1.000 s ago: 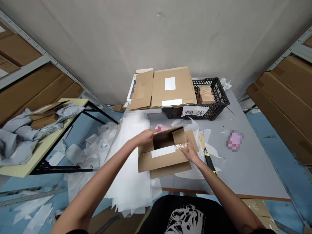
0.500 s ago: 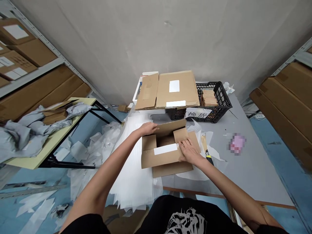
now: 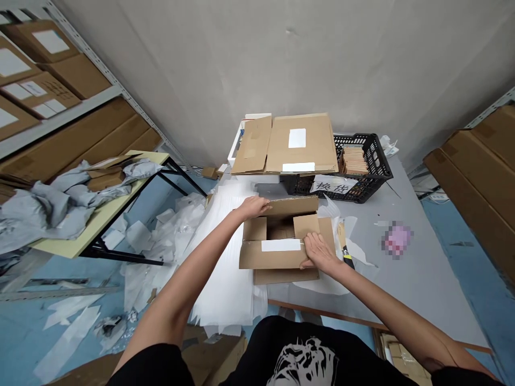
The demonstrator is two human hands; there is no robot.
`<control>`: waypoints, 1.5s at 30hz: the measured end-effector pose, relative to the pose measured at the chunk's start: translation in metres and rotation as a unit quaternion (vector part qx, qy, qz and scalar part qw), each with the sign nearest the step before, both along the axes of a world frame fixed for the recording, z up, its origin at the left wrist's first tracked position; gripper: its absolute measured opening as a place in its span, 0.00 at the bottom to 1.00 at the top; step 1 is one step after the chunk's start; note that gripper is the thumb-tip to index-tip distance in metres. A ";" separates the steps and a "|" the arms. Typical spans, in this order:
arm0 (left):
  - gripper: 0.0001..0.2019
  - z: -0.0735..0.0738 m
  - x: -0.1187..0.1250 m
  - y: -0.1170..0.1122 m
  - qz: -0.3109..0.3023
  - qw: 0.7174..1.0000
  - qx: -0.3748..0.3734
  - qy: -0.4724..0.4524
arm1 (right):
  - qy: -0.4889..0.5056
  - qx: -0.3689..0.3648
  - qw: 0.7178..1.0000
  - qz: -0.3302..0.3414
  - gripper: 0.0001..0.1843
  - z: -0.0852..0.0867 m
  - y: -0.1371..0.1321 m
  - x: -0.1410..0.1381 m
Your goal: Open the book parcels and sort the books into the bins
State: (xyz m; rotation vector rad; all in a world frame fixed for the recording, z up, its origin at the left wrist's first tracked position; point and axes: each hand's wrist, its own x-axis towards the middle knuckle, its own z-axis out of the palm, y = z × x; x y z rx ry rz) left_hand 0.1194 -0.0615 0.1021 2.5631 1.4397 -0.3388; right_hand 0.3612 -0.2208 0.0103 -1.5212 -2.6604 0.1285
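Steadying cardboard box (image 3: pixel 281 230), L hand (image 3: pixel 252 207) on rear flap (image 3: pixel 292 206), R hand (image 3: pixel 319 253) on front flap (image 3: pixel 269 260)

A head-worn camera looks forward and down from above the person's black printed T-shirt (image 3: pixel 301 356), close over the left hand (image 3: pixel 252 207) and right hand (image 3: pixel 319 254). A grey wall (image 3: pixel 257 64) stands beyond the hands, with grey metal shelves (image 3: pixel 60 119) of brown cardboard cartons (image 3: pixel 40 94) to their left.

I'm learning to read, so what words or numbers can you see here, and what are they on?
"换货" is on the white paper sign on the black plastic crate.
The white label on the open cardboard carton shows no readable writing.
The white label on the flattened cardboard carton shows none either.
The labels on the shelved boxes have print too small to read.
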 end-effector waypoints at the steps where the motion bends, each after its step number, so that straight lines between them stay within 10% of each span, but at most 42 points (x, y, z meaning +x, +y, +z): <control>1: 0.15 0.002 0.001 -0.001 0.002 1.000 0.006 0.003 | 0.007 0.001 1.000 0.001 0.34 0.000 0.001 0.001; 7: 0.17 0.006 0.029 -0.036 -0.006 0.994 0.107 -0.013 | 0.097 0.020 0.995 -0.022 0.40 -0.001 -0.005 -0.002; 13: 0.15 -0.018 0.070 -0.092 -0.241 0.961 0.132 -0.036 | 0.173 0.086 0.960 -0.203 0.31 -0.011 -0.040 0.017; 19: 0.30 -0.032 0.084 -0.095 -0.180 0.972 0.143 -0.043 | 0.065 -0.006 0.867 -0.495 0.28 -0.082 -0.083 0.078; 24: 0.35 -0.030 0.098 -0.099 -0.157 0.985 0.061 -0.033 | 0.020 -0.118 0.845 -0.521 0.30 -0.128 -0.099 0.093; 31: 0.24 -0.030 0.108 -0.085 -0.131 0.985 -0.113 -0.018 | 0.074 -0.194 0.823 -0.528 0.27 -0.141 -0.089 0.100; 36: 0.18 -0.030 0.102 -0.076 -0.108 0.974 -0.193 -0.046 | 0.182 -0.203 0.838 -0.473 0.29 -0.102 -0.097 0.135; 40: 0.13 -0.024 0.101 -0.074 -0.088 0.966 -0.239 -0.045 | 0.388 -0.288 0.816 -0.318 0.29 -0.018 -0.095 0.163; 45: 0.11 -0.026 0.102 -0.070 -0.072 0.955 -0.280 -0.060 | 0.362 -0.354 0.841 -0.189 0.26 0.063 -0.044 0.155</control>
